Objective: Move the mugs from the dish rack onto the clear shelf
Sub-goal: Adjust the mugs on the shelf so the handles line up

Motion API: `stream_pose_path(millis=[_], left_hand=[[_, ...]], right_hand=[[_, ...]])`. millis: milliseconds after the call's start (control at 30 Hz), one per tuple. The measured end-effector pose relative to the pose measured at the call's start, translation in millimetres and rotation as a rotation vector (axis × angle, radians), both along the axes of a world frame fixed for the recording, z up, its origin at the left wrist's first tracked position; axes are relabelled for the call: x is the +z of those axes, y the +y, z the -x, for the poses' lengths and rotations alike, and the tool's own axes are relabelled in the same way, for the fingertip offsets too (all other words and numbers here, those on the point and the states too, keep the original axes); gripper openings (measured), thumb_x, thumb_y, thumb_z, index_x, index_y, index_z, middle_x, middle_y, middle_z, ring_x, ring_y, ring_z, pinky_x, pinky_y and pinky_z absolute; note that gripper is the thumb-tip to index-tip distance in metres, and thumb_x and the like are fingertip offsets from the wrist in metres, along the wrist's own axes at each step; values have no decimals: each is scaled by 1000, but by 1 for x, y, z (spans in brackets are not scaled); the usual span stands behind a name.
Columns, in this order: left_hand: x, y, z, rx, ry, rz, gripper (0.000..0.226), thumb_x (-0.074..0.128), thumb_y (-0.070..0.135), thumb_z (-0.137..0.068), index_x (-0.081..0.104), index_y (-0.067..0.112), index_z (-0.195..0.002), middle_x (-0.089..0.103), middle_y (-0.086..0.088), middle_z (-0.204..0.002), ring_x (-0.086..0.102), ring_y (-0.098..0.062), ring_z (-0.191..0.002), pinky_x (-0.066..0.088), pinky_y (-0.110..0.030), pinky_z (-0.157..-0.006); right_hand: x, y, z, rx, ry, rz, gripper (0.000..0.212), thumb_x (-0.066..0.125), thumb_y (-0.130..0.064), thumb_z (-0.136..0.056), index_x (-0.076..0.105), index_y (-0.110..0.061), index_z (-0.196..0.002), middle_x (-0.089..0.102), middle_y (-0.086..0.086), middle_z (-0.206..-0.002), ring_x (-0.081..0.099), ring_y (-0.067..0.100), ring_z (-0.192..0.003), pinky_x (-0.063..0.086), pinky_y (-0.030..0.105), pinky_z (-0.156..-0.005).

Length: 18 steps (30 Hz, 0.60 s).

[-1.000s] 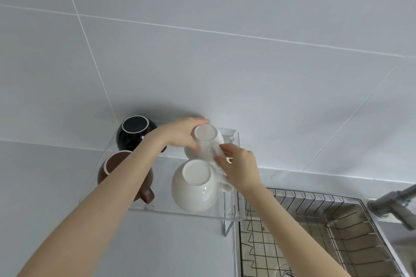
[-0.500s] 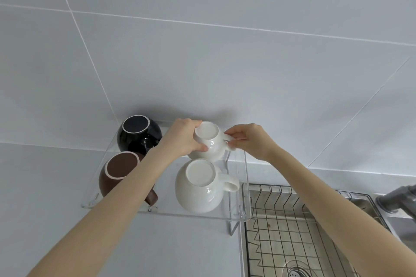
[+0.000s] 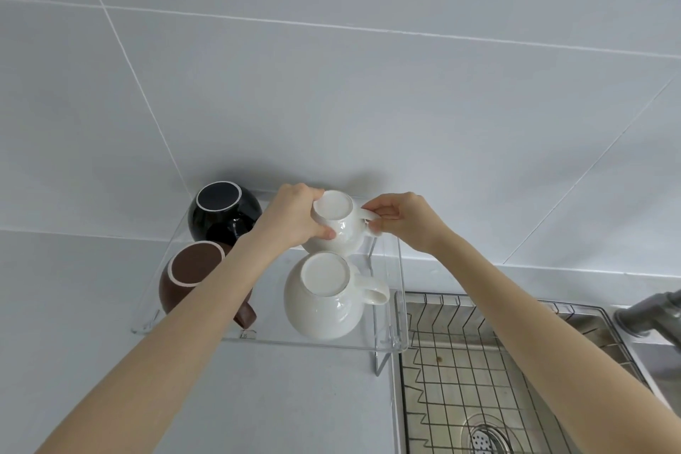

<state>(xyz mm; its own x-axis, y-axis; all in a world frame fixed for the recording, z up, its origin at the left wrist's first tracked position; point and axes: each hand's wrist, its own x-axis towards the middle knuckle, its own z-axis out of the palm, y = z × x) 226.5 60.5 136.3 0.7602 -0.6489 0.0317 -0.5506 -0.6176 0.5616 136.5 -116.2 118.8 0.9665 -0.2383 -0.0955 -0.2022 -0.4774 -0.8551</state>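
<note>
On the clear shelf (image 3: 272, 337) stand several upside-down mugs: a black mug (image 3: 221, 212) at the back left, a brown mug (image 3: 188, 276) in front of it, a large white mug (image 3: 324, 297) at the front right. Behind that one sits a smaller white mug (image 3: 341, 228) at the back right. My left hand (image 3: 294, 214) grips its body from the left. My right hand (image 3: 401, 219) pinches its handle from the right. My left forearm hides part of the brown mug.
A wire dish rack (image 3: 475, 376) lies in the sink at the lower right, with the drain (image 3: 486, 439) showing under it. A grey faucet (image 3: 648, 313) juts in at the right edge. Tiled wall rises behind the shelf.
My right hand has moved from the front of the small white mug round to its right side and now pinches the handle. My left hand stays on the mug's body.
</note>
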Motion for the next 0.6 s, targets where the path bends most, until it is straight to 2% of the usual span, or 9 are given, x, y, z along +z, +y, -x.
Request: stream_pose_path(millis=[67,133,200,267,333,400,467,533,600], left_hand=[[0,1,0,-17,19,13,43,79,24,-61,63,4,-94,65,-14,-79,53,-28,-83,39,-28,-66],[3,6,-3,-64,103,33,25,77,27,-65,61,17,-82,59,-1,-71,51,-25,-79,35,-18,-59],[12,20,-11,-86,197,69,46,74,34,-69,57,25,-110,63,2,-109,55,-21,-105,43,-24,-85],[23,45,-19,-64,230,115,72,75,35,-68,42,25,-131,47,3,-138,44,-12,-126,38,-30,-101],[30,77,-23,-106,319,127,70,79,27,-64,48,27,-127,49,7,-137,44,4,-120,35,-13,-96],[32,111,-22,-141,380,-8,70,82,22,-61,51,30,-123,48,17,-132,42,10,-117,33,-8,-91],[29,135,-19,-135,406,-131,78,83,19,-59,47,28,-128,41,21,-133,36,3,-124,28,-17,-100],[26,152,-15,-120,430,-127,82,82,14,-60,43,25,-131,38,19,-134,33,1,-125,25,-20,-102],[22,164,-12,-103,459,-69,83,81,8,-60,42,21,-132,42,15,-134,36,-1,-126,27,-20,-102]], right_hand=[[2,4,0,-22,26,44,27,62,4,-77,65,-9,-100,71,15,-104,65,16,-87,51,22,-87],[7,14,2,-50,60,176,38,61,-1,-81,55,-7,-118,63,15,-120,59,23,-109,42,24,-96],[13,37,8,-86,-53,305,47,58,-6,-84,43,-7,-129,52,15,-133,48,27,-122,32,19,-94],[18,74,21,-108,-275,302,42,56,-9,-87,45,-8,-127,53,12,-132,48,26,-122,29,15,-91],[20,115,37,-65,-416,261,32,54,-12,-88,53,-11,-120,59,9,-125,52,22,-117,31,12,-90],[16,154,51,50,-465,274,25,52,-12,-89,58,-9,-113,63,10,-119,56,23,-110,36,17,-90],[5,181,57,158,-438,318,23,50,-13,-90,59,-6,-110,65,12,-116,59,27,-104,45,29,-87],[-3,198,55,192,-347,425,25,48,-17,-91,55,-5,-112,62,12,-117,56,29,-105,48,39,-82],[-8,206,49,171,-211,518,24,46,-19,-92,49,-6,-112,60,11,-114,53,29,-104,46,40,-77]])
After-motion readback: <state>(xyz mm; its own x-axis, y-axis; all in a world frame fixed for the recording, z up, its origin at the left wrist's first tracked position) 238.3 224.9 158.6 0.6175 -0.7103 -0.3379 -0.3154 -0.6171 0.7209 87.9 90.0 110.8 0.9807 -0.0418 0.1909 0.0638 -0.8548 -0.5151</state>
